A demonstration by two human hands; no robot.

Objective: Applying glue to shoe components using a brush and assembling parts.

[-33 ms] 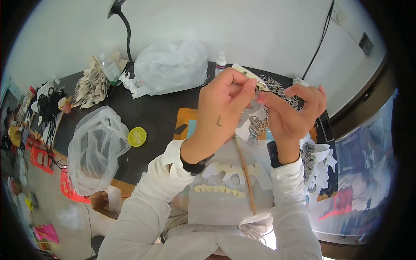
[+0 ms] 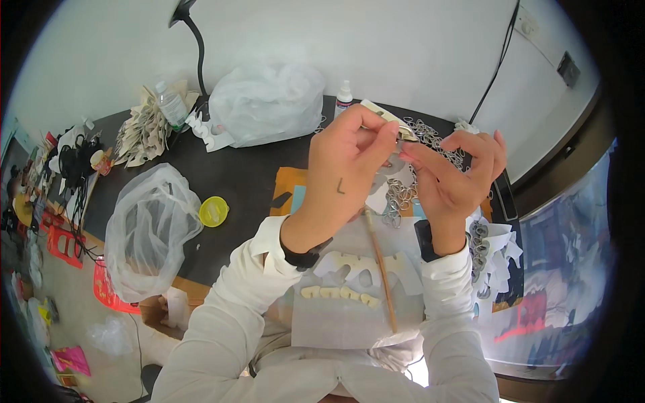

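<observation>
Above the middle of the table, my left hand [image 2: 353, 154] pinches a small metal ring [image 2: 407, 133] between thumb and fingers. A cream strip appears to be joined to it, partly hidden by the fingers. My right hand [image 2: 450, 174] meets the ring's near right side with thumb and index finger pressed together; its other fingers are bent and lifted. Below the hands lies a white sheet [image 2: 342, 329] bearing small cream cut-outs [image 2: 339, 293], larger cream-and-white cut pieces [image 2: 359, 266] and a thin wooden stick [image 2: 381, 272]. Loose metal rings [image 2: 400, 199] lie just beyond the sheet.
At the left sit a clear plastic bag [image 2: 148, 235] and a yellow round lid or tub [image 2: 213, 211]. Farther back stand a filled white bag [image 2: 269, 107], a spray bottle [image 2: 343, 96] and stacked cut pieces [image 2: 143, 131]. White pieces with rings [image 2: 494, 252] lie at the right edge.
</observation>
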